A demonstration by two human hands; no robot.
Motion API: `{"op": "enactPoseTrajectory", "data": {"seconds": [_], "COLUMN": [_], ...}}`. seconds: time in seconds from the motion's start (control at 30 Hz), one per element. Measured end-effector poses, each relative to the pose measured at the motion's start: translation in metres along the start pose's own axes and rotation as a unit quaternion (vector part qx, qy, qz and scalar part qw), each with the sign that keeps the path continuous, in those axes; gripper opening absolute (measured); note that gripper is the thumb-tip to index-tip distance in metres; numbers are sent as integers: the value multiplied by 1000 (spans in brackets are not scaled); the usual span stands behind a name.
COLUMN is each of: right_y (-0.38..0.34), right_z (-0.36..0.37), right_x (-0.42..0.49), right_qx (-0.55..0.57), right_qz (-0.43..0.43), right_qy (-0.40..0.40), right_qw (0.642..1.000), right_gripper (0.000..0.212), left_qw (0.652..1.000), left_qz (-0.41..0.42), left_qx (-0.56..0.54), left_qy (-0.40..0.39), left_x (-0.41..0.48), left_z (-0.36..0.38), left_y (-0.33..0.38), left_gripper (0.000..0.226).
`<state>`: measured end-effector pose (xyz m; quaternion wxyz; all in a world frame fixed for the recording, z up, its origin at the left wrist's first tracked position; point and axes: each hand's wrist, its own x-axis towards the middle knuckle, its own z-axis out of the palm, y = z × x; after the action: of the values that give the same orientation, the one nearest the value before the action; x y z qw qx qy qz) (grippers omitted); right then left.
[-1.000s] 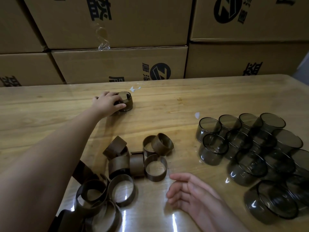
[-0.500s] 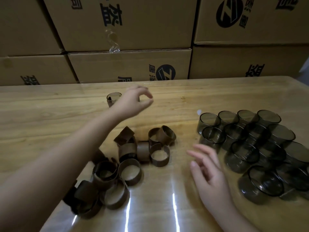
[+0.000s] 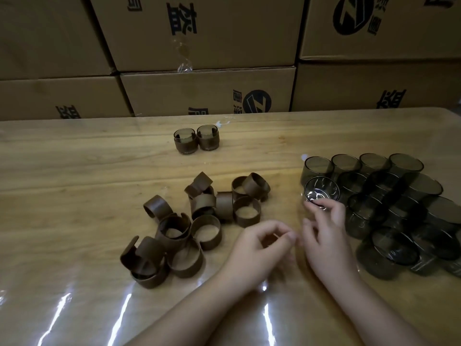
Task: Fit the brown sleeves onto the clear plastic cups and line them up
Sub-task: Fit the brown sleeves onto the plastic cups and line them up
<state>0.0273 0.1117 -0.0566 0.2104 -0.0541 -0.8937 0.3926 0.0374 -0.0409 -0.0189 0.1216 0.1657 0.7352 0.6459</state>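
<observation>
Two clear cups wearing brown sleeves point(image 3: 185, 143) point(image 3: 208, 140) stand side by side at the back middle of the table. A loose pile of brown sleeves point(image 3: 199, 221) lies in the centre, some upright, some on their sides. Bare smoky clear cups point(image 3: 389, 198) are grouped at the right. My right hand point(image 3: 326, 236) has its fingertips on the near rim of one clear cup point(image 3: 321, 192), which is tilted with its mouth toward me. My left hand point(image 3: 259, 248) hovers just left of the right hand, fingers loosely curled and holding nothing.
The wooden table point(image 3: 74, 171) has a glossy clear cover. Stacked cardboard boxes point(image 3: 204, 93) form a wall right behind its far edge. Bare tabletop lies to the left of the sleeve pile.
My left hand let go of the sleeved cup at the back and drew back to the front. My right hand reached right and tipped a clear cup at the group's left edge.
</observation>
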Motion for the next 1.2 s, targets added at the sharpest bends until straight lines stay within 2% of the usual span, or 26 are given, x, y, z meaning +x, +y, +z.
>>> {"op": "enactPoseTrajectory", "data": {"seconds": [0.13, 0.27, 0.33, 0.37, 0.43, 0.53, 0.6, 0.7, 0.8, 0.83, 0.9, 0.93, 1.0, 1.2], "right_y": [-1, -12, -16, -17, -20, -21, -19, -15, -10, -8, -8, -8, -10, -17], "right_z": [0, -5, -5, -4, 0, 2, 1, 2, 4, 5, 7, 7, 8, 5], "right_x": [0, -10, -16, -18, -19, -13, -8, -5, -5, -5, -6, -6, -8, -14], "right_qx": [52, 209, 292, 350, 495, 627, 648, 633, 631, 606, 525, 484, 430, 398], "right_qz": [-33, -94, -81, -49, 50, 175, 211, 206, 136, 105, 69, 59, 30, -44], "right_qy": [30, 42, 26, 15, -6, -37, -49, -80, -92, -85, -66, -66, -87, -152], "right_qw": [998, 973, 952, 935, 868, 758, 731, 742, 758, 784, 846, 871, 898, 904], "right_gripper": [29, 28, 29, 31, 28, 30, 34, 37, 28, 23, 19, 27, 40, 47], "left_qw": [997, 987, 983, 982, 984, 985, 983, 984, 979, 976, 968, 965, 966, 968], "left_qz": [-49, -72, -75, -70, -51, -37, -35, -21, -14, -21, -47, -57, -62, -58], "left_qx": [-43, -110, -140, -153, -160, -161, -169, -169, -182, -192, -222, -231, -236, -239], "left_qy": [44, 91, 92, 84, 54, 50, 65, 52, 86, 99, 111, 108, 88, 50], "left_x": [1, 3, 5, 6, 7, 8, 8, 9, 12, 13, 14, 14, 14, 13], "left_z": [-1, -3, -5, -6, -9, -10, -11, -9, -9, -10, -12, -13, -15, -16], "left_y": [-16, -22, -25, -27, -30, -31, -33, -35, -36, -36, -37, -37, -37, -36], "left_gripper": [16, 12, 35, 48, 63, 67, 65, 58, 39, 34, 42, 49, 57, 63]}}
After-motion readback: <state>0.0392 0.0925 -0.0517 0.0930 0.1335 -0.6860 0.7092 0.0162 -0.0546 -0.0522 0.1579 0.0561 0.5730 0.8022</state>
